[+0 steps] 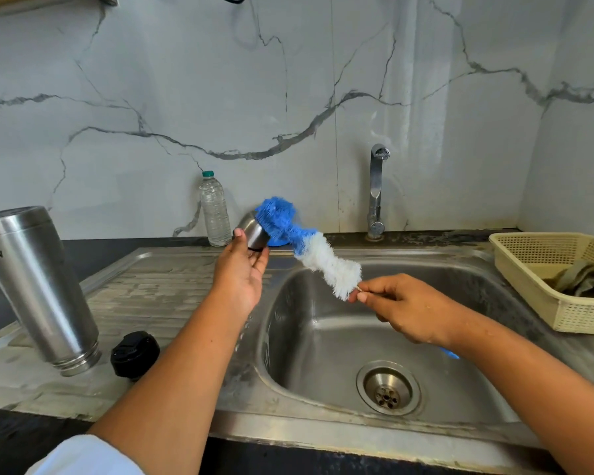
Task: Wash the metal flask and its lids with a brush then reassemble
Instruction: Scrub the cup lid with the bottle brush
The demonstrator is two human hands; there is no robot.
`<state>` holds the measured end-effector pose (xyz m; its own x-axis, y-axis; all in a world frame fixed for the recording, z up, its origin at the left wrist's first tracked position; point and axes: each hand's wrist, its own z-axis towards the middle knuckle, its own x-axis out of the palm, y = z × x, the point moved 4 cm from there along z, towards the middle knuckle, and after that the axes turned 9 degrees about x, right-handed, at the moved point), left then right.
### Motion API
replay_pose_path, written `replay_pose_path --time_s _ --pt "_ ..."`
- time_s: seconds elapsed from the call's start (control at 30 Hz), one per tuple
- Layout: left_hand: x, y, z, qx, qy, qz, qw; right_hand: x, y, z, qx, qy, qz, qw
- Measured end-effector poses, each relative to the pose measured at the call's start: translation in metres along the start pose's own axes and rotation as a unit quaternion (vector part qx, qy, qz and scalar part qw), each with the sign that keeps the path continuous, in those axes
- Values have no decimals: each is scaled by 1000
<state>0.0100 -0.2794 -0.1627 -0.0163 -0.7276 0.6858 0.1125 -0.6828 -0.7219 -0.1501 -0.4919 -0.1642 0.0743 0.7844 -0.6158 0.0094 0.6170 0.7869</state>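
Flask (38,286) mouth-down on drainboard (158,303), apart from sink (306,344)

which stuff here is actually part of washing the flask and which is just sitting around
Part of the job:
- metal flask, mouth down on the drainboard
- black lid beside it
- steel lid, held in the left hand
- brush, pinched by the right hand
- sink and tap

Just lying about:
- water bottle
- basket holding a cloth
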Motion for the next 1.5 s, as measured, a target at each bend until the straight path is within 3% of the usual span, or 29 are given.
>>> replay_pose_path --time_s 0.17,0.37,0.5,0.73,0.93,1.03,1.17,1.4,1.5 --pt "8 10 -9 -31 100 97 990 0 0 6 9 -56 8 998" --pt "0 4 3 13 30 68 997 5 -2 4 -1 11 -5 1000" --pt "6 11 -6 -11 97 123 988 5 0 8 -7 -25 -16 1000" --pt "4 4 -1 -13 15 -32 999 5 2 2 0 3 34 999" --pt "4 2 7 -9 1 -93 996 2 -1 4 16 -29 58 998" --pt "4 3 6 -10 16 -91 996 0 -2 5 18 -52 35 998" --pt "12 13 -5 -33 95 -12 995 1 -3 8 38 -67 76 994" --pt "0 -2 7 5 25 -77 997 2 -3 3 50 -29 65 996" --pt "5 4 0 -18 76 -29 996 4 -5 6 63 -38 81 994"
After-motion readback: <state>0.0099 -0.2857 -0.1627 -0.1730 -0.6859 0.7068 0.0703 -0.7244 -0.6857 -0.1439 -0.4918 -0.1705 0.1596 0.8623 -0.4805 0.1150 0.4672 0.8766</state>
